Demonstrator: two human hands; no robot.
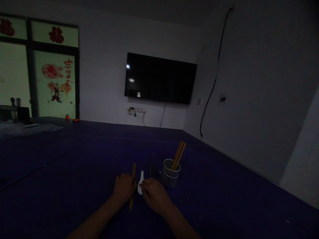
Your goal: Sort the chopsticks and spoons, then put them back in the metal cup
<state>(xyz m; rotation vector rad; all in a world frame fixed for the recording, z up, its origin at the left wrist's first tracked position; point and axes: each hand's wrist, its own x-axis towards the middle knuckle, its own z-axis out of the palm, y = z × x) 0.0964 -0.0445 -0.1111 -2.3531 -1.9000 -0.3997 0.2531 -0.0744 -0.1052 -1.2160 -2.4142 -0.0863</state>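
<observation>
My left hand lies on the dark blue surface with its fingers over a pair of wooden chopsticks that run away from me. My right hand rests just right of it, fingers touching the bowl end of a white ceramic spoon. Whether either hand grips its object is unclear in the dim light. Dark chopsticks lie beyond my right hand. A grey cup stands to the right with wooden chopsticks leaning in it.
The dark blue surface stretches far ahead to a white wall with a black television. A window with red decorations is at the left. A white wall runs along the right edge.
</observation>
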